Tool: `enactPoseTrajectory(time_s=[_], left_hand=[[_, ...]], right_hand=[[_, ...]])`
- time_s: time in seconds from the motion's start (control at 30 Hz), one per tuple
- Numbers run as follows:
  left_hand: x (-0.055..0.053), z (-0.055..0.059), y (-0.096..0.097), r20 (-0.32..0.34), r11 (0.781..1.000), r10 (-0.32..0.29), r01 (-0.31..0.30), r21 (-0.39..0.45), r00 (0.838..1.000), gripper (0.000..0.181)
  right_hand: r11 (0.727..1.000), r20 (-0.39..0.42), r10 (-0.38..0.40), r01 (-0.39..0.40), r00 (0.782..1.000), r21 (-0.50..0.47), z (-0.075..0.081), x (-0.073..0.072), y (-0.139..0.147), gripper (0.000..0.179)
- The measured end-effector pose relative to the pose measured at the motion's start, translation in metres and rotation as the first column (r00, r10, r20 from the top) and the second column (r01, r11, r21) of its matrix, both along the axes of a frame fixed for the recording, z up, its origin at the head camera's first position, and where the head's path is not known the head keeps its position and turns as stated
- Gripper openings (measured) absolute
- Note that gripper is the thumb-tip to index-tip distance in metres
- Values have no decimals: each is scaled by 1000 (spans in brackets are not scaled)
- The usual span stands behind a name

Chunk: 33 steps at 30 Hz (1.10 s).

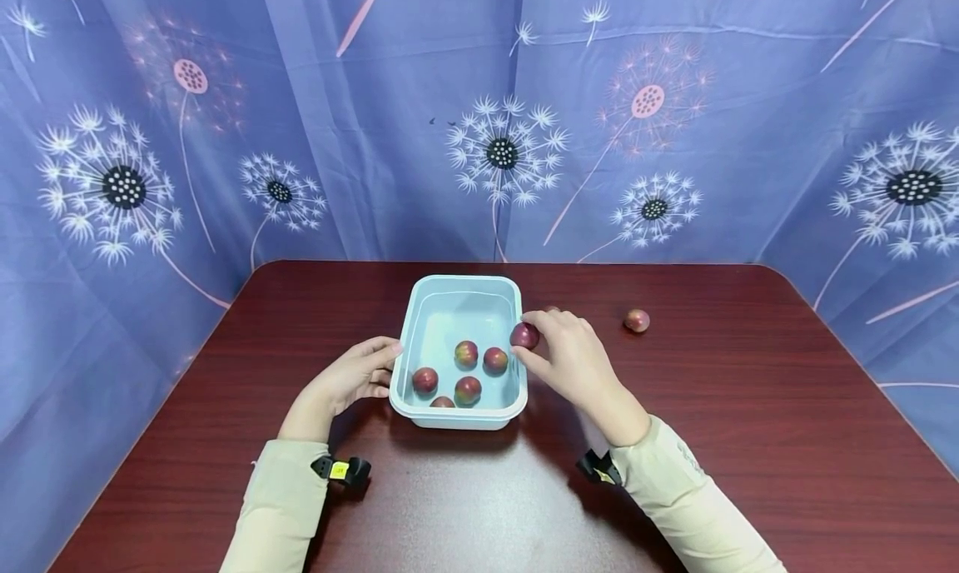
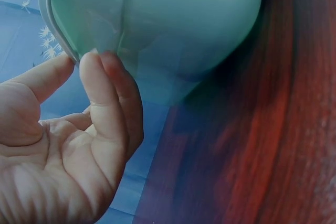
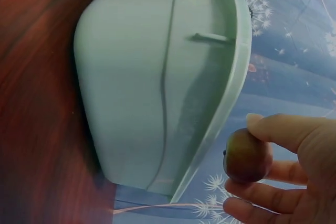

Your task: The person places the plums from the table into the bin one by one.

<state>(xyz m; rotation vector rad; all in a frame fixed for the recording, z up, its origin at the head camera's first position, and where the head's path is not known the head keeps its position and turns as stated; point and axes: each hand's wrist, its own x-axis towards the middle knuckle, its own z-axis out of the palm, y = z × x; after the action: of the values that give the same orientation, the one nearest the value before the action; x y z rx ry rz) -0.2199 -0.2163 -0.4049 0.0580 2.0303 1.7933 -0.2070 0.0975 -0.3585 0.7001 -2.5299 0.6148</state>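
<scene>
A light blue plastic basin (image 1: 459,421) sits on the table with several red-and-yellow plums (image 1: 466,354) in its nearer half. My left hand (image 1: 358,375) pinches the basin's left rim; in the left wrist view the thumb lies at the rim (image 2: 59,35) and the curled fingers are under it. Between the thumb and fingers of my right hand (image 1: 573,361) is a dark red plum (image 1: 524,336), held at the basin's right rim. In the right wrist view this plum (image 3: 247,156) appears just outside the rim and apart from it.
One plum (image 1: 637,321) lies on the dark red wooden table (image 1: 719,390) to the right. Another plum (image 1: 552,309) is mostly hidden behind my right hand. A blue curtain with dandelion prints (image 1: 390,140) hangs along the table's back edge.
</scene>
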Motion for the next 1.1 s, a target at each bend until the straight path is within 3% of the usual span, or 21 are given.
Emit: enactPoseTrajectory(time_s=[0.4, 0.67, 1.1], left_hand=[[0, -1, 2, -1, 1000, -2, 2, 25, 1000, 48], [0, 0, 1, -10, 1000, 0, 0, 16, 1000, 48], [1, -1, -1, -14, 1000, -2, 2, 16, 1000, 51]], right_hand=[[995, -72, 84, -80, 994, 55, -9, -2, -7, 39], [994, -70, 72, -66, 995, 86, -12, -1, -14, 40], [984, -60, 141, -133, 988, 118, -13, -5, -27, 40]])
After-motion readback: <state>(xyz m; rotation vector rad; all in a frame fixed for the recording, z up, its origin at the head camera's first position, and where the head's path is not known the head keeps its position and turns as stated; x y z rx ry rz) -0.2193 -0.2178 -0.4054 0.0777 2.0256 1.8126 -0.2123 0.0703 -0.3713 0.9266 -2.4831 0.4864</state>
